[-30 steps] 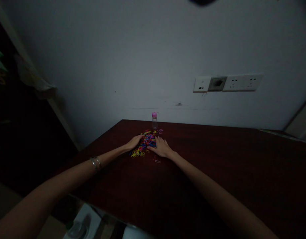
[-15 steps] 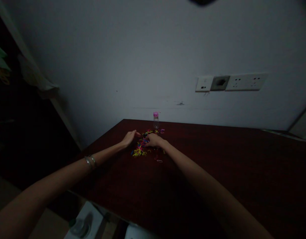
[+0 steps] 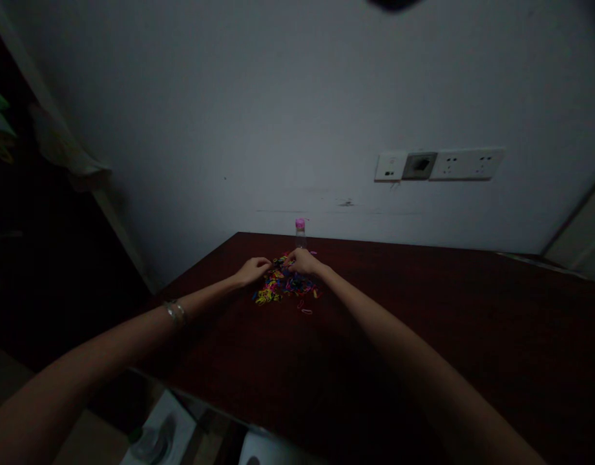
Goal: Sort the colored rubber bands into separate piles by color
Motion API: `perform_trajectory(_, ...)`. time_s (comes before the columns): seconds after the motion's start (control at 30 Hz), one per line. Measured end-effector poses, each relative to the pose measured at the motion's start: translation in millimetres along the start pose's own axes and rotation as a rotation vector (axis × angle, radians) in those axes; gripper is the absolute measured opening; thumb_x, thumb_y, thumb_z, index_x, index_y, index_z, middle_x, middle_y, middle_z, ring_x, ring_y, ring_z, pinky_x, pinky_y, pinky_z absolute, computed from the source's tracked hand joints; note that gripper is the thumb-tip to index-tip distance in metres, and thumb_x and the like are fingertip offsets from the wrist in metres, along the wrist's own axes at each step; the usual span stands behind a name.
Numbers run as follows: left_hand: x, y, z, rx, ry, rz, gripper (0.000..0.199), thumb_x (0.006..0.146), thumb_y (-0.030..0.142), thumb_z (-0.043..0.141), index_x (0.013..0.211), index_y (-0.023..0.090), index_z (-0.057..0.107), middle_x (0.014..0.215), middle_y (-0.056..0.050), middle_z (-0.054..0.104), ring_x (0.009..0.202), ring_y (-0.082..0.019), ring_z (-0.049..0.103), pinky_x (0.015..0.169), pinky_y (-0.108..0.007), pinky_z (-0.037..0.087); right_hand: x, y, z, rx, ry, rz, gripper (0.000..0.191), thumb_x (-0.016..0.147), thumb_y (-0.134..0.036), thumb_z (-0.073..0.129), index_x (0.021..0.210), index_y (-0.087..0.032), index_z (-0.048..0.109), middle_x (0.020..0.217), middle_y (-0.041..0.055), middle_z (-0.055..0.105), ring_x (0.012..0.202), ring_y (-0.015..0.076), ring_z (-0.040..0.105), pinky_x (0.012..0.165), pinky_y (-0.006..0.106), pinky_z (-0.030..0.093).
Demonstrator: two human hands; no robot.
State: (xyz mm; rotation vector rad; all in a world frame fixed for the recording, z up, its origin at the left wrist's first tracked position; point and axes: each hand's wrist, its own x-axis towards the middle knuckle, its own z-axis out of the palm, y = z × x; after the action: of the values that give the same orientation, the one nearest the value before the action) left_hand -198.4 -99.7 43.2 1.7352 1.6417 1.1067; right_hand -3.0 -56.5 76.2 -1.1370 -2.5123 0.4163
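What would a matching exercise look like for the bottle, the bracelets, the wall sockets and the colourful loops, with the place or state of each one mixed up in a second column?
Things:
1. Bottle
2. Bracelets
3. Sockets
4. Colourful loops

Places and states:
A. Worn on the left arm
B. Lying in a loose, spread-out pile
C. Standing upright with a pink cap on
D. Set in a row on the wall

Right pairs: 1-C, 2-A, 3-D, 4-B

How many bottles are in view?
2: a pink-capped bottle, partly behind the right hand, and a green-capped bottle on a white surface, lower left. Others may be hidden in the dark.
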Motion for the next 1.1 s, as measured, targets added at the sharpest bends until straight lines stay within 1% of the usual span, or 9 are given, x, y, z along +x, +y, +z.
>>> perform_trajectory(0.1, 0, 6, 7.1, 0.12, -0.083, 0.12, 0.028, 0.063, 0.037, 0.059, 0.083, 0.019, 0.07, 0.091, -0.007, 0.068, 0.089, -0.024, 0.06, 0.084, -0.031, 0.044, -5, 12, -24, 0.047, 0.043, 0.027, 0.031, 0.063, -0.016, 0.065, 0.093, -0.016, 0.072, 0.083, 0.0034, 0.071, 0.076, 0.0167, 0.063, 0.066, 0.021, 0.046)
perform_trajectory(0.17, 1, 10, 13.8, 0.169, -0.09, 0.157, 0.035, 0.063, 0.04, 0.061, 0.09, 0.018, 0.069, 0.102, -0.01, 0.066, 0.098, -0.026, 0.058, 0.091, -0.033, 0.04, -14, 24, -43, 0.116, 0.047, 0.062, 0.029, 0.062, -0.016, 0.066, 0.09, -0.014, 0.072, 0.077, 0.0039, 0.07, 0.071, 0.016, 0.062, 0.062, 0.021, 0.046)
perform_trajectory(0.37, 3, 24, 39.3, 0.275, -0.129, 0.133, 0.059, 0.053, 0.056, 0.067, 0.101, 0.021, 0.064, 0.126, -0.014, 0.052, 0.124, -0.034, 0.036, 0.102, -0.045, 0.024, -62, 83, -97, 0.196, 0.007, 0.205, 0.023, 0.059, -0.013, 0.066, 0.081, -0.011, 0.073, 0.067, 0.0044, 0.069, 0.057, 0.0132, 0.059, 0.054, 0.022, 0.047)
perform_trajectory(0.53, -1, 35, 57.8, 0.29, -0.216, 0.098, 0.071, 0.046, 0.062, 0.069, 0.102, 0.019, 0.063, 0.131, -0.017, 0.047, 0.126, -0.038, 0.032, 0.1, -0.044, 0.028, -110, 136, -120, 0.089, -0.015, 0.366, 0.021, 0.057, -0.009, 0.064, 0.076, -0.012, 0.072, 0.065, 0.0047, 0.069, 0.054, 0.0131, 0.059, 0.054, 0.024, 0.048)
perform_trajectory(0.67, -3, 46, 66.3, 0.543, -0.395, 0.147, 0.081, 0.05, 0.064, 0.066, 0.116, 0.018, 0.057, 0.133, -0.019, 0.042, 0.123, -0.039, 0.035, 0.099, -0.044, 0.03, -142, 162, -129, 0.029, -0.029, 0.469, 0.026, 0.058, -0.009, 0.064, 0.083, -0.012, 0.072, 0.072, 0.0056, 0.07, 0.055, 0.0137, 0.06, 0.052, 0.024, 0.049)
perform_trajectory(0.77, -1, 51, 70.0, 0.709, -0.466, 0.222, 0.07, 0.065, 0.058, 0.056, 0.12, 0.015, 0.053, 0.125, -0.017, 0.049, 0.115, -0.032, 0.045, 0.096, -0.04, 0.034, -159, 171, -136, -0.02, -0.046, 0.466, 0.03, 0.059, -0.009, 0.064, 0.088, -0.012, 0.071, 0.079, 0.0062, 0.07, 0.063, 0.0153, 0.063, 0.055, 0.022, 0.049)
perform_trajectory(0.83, 2, 52, 71.5, 0.775, -0.466, 0.264, 0.058, 0.072, 0.049, 0.052, 0.117, 0.014, 0.055, 0.12, -0.015, 0.053, 0.111, -0.028, 0.048, 0.094, -0.036, 0.036, -167, 174, -141, -0.043, -0.067, 0.449, 0.032, 0.059, -0.009, 0.063, 0.09, -0.012, 0.07, 0.08, 0.0061, 0.07, 0.067, 0.0162, 0.063, 0.057, 0.022, 0.05)
perform_trajectory(0.97, 6, 55, 72.2, 0.874, -0.435, 0.28, 0.043, 0.073, 0.038, 0.051, 0.109, 0.014, 0.059, 0.112, -0.012, 0.057, 0.107, -0.026, 0.049, 0.091, -0.033, 0.038, -176, 178, -149, -0.044, -0.083, 0.423, 0.032, 0.064, -0.015, 0.061, 0.094, -0.013, 0.069, 0.079, 0.0051, 0.07, 0.069, 0.0172, 0.064, 0.06, 0.024, 0.05)
perform_trajectory(1.1, 2, 62, 70.1, 0.965, -0.33, 0.217, 0.043, 0.071, 0.041, 0.053, 0.106, 0.018, 0.06, 0.115, -0.014, 0.053, 0.11, -0.031, 0.044, 0.09, -0.043, 0.037, -181, 180, -155, 0.02, -0.013, 0.37, 0.036, 0.065, -0.024, 0.064, 0.099, -0.015, 0.068, 0.09, 0.0065, 0.07, 0.077, 0.0189, 0.064, 0.068, 0.027, 0.051)
